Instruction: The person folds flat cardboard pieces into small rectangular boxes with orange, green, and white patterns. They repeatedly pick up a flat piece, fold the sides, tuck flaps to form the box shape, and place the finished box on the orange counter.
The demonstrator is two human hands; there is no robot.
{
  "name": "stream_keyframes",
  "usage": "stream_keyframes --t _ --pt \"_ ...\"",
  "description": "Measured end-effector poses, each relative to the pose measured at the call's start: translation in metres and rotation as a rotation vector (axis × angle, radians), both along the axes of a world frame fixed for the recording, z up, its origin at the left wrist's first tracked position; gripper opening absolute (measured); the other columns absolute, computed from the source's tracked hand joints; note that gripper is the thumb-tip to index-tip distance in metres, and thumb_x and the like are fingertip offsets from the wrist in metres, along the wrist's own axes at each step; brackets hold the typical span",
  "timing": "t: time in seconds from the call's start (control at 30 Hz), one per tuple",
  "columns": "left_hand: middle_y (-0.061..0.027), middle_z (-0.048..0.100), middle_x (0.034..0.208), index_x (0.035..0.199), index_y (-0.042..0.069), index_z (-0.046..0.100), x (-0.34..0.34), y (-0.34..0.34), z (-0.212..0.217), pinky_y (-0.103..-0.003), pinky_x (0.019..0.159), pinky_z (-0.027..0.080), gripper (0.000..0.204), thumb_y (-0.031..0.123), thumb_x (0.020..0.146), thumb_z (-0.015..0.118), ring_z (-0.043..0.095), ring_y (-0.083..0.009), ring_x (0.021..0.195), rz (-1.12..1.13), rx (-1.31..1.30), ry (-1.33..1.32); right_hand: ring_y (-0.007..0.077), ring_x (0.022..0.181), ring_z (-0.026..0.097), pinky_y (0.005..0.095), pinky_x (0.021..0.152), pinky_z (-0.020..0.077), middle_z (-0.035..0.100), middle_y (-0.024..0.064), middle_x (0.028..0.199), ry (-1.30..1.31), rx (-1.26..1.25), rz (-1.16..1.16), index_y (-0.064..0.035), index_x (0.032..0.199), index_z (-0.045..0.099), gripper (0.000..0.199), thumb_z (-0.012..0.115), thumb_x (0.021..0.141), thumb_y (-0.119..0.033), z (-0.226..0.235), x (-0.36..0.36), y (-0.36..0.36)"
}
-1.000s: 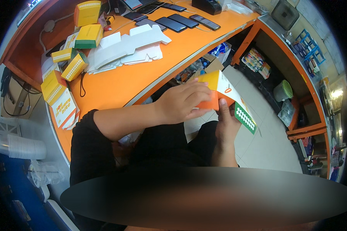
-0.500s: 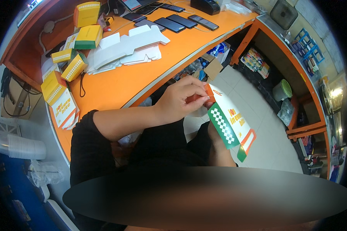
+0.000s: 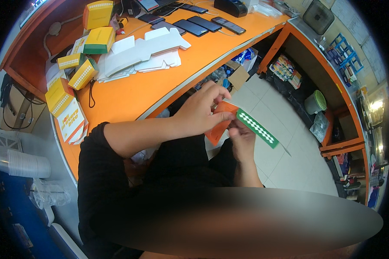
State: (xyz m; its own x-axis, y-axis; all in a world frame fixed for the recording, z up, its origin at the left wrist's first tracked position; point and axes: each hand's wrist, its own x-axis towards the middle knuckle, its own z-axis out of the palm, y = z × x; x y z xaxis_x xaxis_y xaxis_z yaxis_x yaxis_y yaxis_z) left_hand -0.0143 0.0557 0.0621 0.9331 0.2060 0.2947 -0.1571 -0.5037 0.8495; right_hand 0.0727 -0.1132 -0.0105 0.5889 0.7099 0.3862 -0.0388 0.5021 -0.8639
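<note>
Spanning the upper left: orange counter (image 3: 129, 97), bearing flat white cartons (image 3: 134, 59), presumably stacked to save room. Partly folded carton (image 3: 251, 124) held above the floor (image 3: 298, 151), in front of the counter, apparently for turning space. Left hand (image 3: 199, 110): thumb and curled fingers pinching its orange panel (image 3: 218, 126), likely steadying it. Right hand (image 3: 245, 144): thumb bent up beneath the green strip (image 3: 266, 137); other fingers partly hidden, grip cannot be told.

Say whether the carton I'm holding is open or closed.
Open: green checkered panel juts out past the right hand; orange panel angles away.
</note>
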Motion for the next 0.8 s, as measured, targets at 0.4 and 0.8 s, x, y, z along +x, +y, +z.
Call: stream_keyframes --t 0.4,0.8 --pt "-0.0091 0.072 0.1 0.101 0.005 0.073 0.0 0.003 -0.004 -0.028 0.071 0.057 0.02 0.007 0.081 0.072 0.071 -0.0226 0.085 -0.005 0.493 -0.349 0.0339 0.086 0.069 0.0374 0.075 0.053 0.07 0.0198 0.09 -0.53 -0.616 -0.106 -0.0018 0.1 0.07 0.015 0.068 0.086 -0.007 0.014 -0.011 0.013" --pt "-0.0071 0.066 0.099 0.106 0.009 0.068 0.0 0.003 -0.013 -0.03 0.068 0.057 0.024 0.014 0.083 0.07 0.07 -0.0203 0.089 -0.099 0.801 -0.402 0.0313 0.109 0.066 0.0429 0.1 0.0488 0.064 0.0204 0.122 0.494 -0.034 0.142 0.0088 0.131 0.05 0.055 0.044 0.097 -0.034 0.012 0.02 -0.015"
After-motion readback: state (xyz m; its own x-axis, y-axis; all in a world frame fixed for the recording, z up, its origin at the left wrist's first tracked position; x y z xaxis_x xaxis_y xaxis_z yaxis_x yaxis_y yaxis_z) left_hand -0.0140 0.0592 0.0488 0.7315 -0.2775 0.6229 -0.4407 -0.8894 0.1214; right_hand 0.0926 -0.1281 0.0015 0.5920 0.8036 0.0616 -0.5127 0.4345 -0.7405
